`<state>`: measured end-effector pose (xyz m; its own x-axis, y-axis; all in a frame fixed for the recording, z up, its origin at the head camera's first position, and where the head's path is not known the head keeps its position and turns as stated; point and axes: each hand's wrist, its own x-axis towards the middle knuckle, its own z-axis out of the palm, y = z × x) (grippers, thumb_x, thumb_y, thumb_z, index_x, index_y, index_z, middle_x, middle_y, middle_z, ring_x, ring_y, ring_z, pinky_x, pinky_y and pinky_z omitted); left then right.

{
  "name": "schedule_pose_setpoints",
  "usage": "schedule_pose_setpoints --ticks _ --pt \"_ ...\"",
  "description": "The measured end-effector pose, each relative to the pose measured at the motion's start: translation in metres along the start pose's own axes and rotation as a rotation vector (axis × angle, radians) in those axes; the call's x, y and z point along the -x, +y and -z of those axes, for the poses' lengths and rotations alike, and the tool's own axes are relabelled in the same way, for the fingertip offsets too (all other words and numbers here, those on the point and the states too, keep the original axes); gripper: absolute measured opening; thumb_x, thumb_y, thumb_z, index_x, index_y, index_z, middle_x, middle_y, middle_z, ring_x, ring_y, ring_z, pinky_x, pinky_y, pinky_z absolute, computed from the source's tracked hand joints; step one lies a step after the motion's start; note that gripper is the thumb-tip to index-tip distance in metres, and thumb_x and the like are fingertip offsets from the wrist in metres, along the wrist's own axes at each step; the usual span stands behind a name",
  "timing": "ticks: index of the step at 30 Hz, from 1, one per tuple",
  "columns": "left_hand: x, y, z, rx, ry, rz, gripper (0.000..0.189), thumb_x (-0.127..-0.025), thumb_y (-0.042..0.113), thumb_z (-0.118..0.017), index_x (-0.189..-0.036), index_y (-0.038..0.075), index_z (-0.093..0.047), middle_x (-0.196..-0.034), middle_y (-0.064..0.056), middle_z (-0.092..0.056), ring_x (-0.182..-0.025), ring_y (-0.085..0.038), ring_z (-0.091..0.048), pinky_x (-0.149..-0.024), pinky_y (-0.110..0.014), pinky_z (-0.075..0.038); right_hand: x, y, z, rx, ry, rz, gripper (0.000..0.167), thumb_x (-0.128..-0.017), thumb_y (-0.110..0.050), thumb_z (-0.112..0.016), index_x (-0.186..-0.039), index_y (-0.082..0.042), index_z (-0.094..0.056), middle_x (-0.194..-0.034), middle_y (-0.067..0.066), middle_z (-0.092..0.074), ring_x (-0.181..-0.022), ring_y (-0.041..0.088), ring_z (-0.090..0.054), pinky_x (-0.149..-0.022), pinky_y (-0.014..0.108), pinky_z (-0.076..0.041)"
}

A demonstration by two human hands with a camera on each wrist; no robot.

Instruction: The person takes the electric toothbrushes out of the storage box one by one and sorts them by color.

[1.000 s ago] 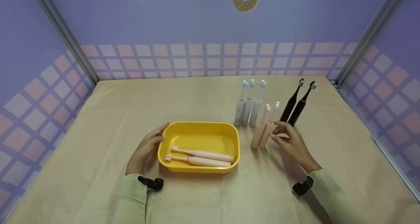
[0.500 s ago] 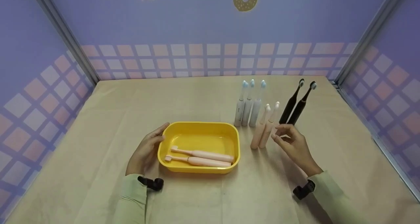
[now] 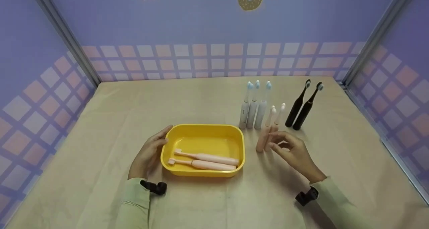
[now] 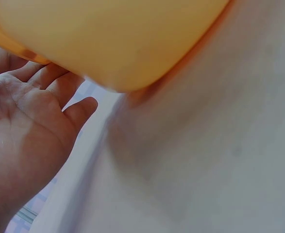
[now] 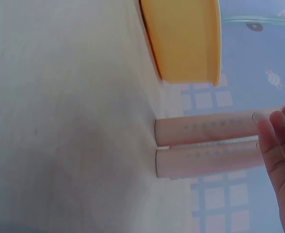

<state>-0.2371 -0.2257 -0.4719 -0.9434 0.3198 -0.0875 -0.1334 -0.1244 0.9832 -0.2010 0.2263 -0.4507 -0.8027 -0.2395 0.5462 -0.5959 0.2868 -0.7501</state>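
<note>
My left hand (image 3: 148, 153) rests along the left wall of a yellow plastic bin (image 3: 204, 140). In the left wrist view its fingers reach along the bin's outer side. Two pink electric toothbrushes (image 3: 214, 165) lie in the bin, heads to the left. Right of the bin stand two more pink electric toothbrushes (image 3: 263, 138), upright and side by side. My right hand (image 3: 295, 153) is at the right one, fingers partly bent and the thumb apart; the right wrist view shows the fingertips (image 5: 277, 121) by the handles. Contact is unclear.
Behind the pink pair stand three white electric toothbrushes (image 3: 253, 113), upright. Two black electric toothbrushes (image 3: 303, 116) stand farther right. A pale cloth (image 3: 161, 101) covers the table. Patterned walls (image 3: 214, 24) enclose the back and sides.
My right hand has moved left and slightly toward me, from beside the black toothbrushes to the right pink one. The left hand, bin and toothbrushes have stayed put.
</note>
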Motion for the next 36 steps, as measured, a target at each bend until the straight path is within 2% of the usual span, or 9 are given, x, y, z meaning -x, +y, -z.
schedule_pose_setpoints --ticks 7,14,21,26,30,36 --pt "0.001 0.001 0.0 0.013 -0.01 -0.001 0.058 -0.099 0.006 -0.039 -0.154 0.008 -0.02 -0.162 -0.006 -0.015 -0.148 -0.021 -0.017 -0.113 -0.028 -0.032 -0.002 -0.009 -0.008 0.039 -0.055 0.011 0.03 -0.082 0.006 -0.068 -0.112 0.004 -0.064 -0.098 0.018 -0.067 -0.082 0.012 -0.065 -0.069 0.017 -0.056" --pt "0.001 0.0 0.0 0.022 -0.016 -0.002 0.057 -0.1 0.007 -0.038 -0.154 0.008 -0.02 -0.162 -0.006 -0.015 -0.148 -0.021 -0.017 -0.112 -0.026 -0.034 -0.007 -0.02 -0.012 0.046 -0.148 0.04 0.04 -0.082 0.002 -0.07 -0.121 -0.001 -0.062 -0.099 0.012 -0.068 -0.085 0.017 -0.067 -0.073 0.018 -0.057" --pt "0.001 0.0 -0.001 0.02 -0.007 0.007 0.058 -0.1 0.007 -0.039 -0.155 0.01 -0.02 -0.162 -0.004 -0.014 -0.149 -0.019 -0.017 -0.113 -0.028 -0.032 -0.015 -0.031 -0.019 0.045 -0.215 0.044 0.035 -0.085 -0.004 -0.068 -0.12 -0.005 -0.063 -0.101 0.009 -0.068 -0.086 0.018 -0.069 -0.074 0.022 -0.058" --pt "0.002 0.0 -0.001 0.029 0.018 0.026 0.058 -0.1 0.008 -0.04 -0.154 0.013 -0.022 -0.162 -0.001 -0.016 -0.148 -0.017 -0.017 -0.113 -0.026 -0.033 -0.021 -0.035 -0.026 0.067 -0.272 0.051 0.032 -0.088 -0.007 -0.067 -0.119 -0.001 -0.063 -0.102 0.012 -0.068 -0.087 0.021 -0.069 -0.073 0.023 -0.059" --pt "0.001 0.0 -0.001 0.032 0.006 0.013 0.058 -0.1 0.007 -0.04 -0.154 0.01 -0.021 -0.162 -0.003 -0.013 -0.149 -0.018 -0.013 -0.115 -0.027 -0.03 -0.027 -0.039 -0.032 0.081 -0.305 0.056 0.032 -0.088 -0.009 -0.067 -0.118 0.002 -0.063 -0.103 0.015 -0.069 -0.087 0.024 -0.069 -0.072 0.025 -0.059" --pt "0.001 0.0 -0.001 0.027 -0.003 0.01 0.058 -0.1 0.008 -0.039 -0.155 0.01 -0.02 -0.162 -0.005 -0.014 -0.149 -0.02 -0.016 -0.114 -0.027 -0.032 -0.033 -0.045 -0.039 0.037 -0.363 0.038 0.034 -0.089 -0.012 -0.066 -0.121 -0.001 -0.063 -0.108 0.016 -0.067 -0.092 0.026 -0.068 -0.075 0.028 -0.059"
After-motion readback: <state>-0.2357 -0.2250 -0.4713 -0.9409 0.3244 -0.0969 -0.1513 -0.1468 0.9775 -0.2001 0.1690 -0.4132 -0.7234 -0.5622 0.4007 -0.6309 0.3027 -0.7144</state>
